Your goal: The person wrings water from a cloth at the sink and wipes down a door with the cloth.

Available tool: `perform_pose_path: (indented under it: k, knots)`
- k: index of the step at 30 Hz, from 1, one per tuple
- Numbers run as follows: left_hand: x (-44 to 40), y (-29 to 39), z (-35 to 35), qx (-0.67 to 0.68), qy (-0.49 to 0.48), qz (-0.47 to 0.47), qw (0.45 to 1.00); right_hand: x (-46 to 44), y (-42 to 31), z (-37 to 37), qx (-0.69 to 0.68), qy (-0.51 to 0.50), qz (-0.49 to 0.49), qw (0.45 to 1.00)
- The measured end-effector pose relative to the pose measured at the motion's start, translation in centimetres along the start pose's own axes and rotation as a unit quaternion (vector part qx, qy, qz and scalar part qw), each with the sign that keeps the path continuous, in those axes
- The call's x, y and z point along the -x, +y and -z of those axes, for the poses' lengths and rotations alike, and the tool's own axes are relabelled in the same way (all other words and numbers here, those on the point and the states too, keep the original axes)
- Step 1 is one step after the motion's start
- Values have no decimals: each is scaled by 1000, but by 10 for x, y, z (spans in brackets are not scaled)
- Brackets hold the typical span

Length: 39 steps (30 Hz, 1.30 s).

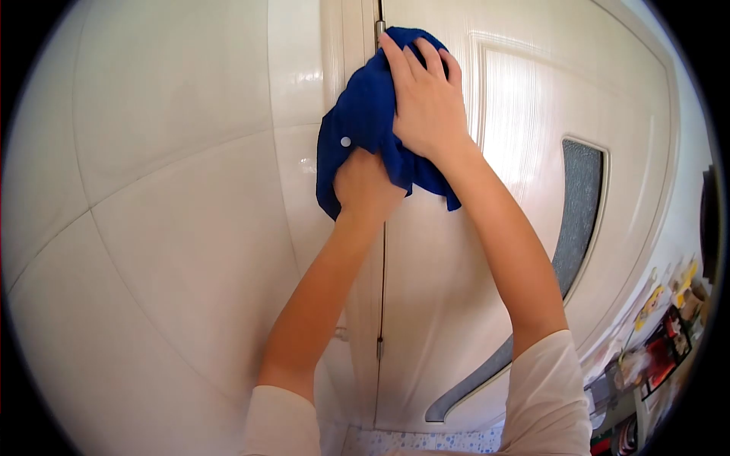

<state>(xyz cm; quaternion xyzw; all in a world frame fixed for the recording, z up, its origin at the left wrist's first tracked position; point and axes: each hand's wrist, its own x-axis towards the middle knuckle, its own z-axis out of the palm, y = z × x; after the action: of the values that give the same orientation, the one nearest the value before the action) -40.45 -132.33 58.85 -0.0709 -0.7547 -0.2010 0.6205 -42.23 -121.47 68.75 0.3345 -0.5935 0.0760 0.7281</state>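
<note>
A dark blue cloth [366, 106] lies bunched against the hinge side of a cream door [441, 266], at the upper middle of the view. My right hand [427, 106] presses on the cloth's upper part, its fingers slightly bent and parted over the fabric. Lower and to the left, my left hand [366, 182] reaches up underneath the same cloth, which covers its fingers. A small round white spot [346, 142] shows on the fabric just above that hand. Part of a metal hinge [380, 32] is visible beside the cloth's top edge.
Large pale wall tiles [175, 228] fill the left side. A lower hinge [380, 348] sits on the door's edge, and a curved textured glass panel [582, 205] is set into the door. Shelves with assorted items [654, 357] stand at right. Blue-speckled flooring [426, 441] shows below.
</note>
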Motion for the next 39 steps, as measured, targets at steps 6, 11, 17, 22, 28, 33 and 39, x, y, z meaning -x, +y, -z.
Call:
perform_pose_path:
  k: [6,11,17,22,28,33,39]
  knots:
    - [27,-18,-10,10,63,-89,994,33,-16,14,10,-56,9,998]
    - [24,-17,-7,-45,2,-66,997,25,-12,9,1,-31,6,1000]
    - [-40,-5,3,-36,88,-120,988,-28,18,-5,28,36,46,998]
    - [-100,5,11,6,139,-121,983,-79,26,3,-32,7,29,999]
    - [-54,-6,7,-42,142,-155,977,-25,16,0,35,22,44,998]
    - [41,-34,-9,-14,-3,-31,999,56,-19,25,35,-80,-11,996]
    - [103,-15,21,168,-33,152,973,129,-40,44,-19,-121,-15,992]
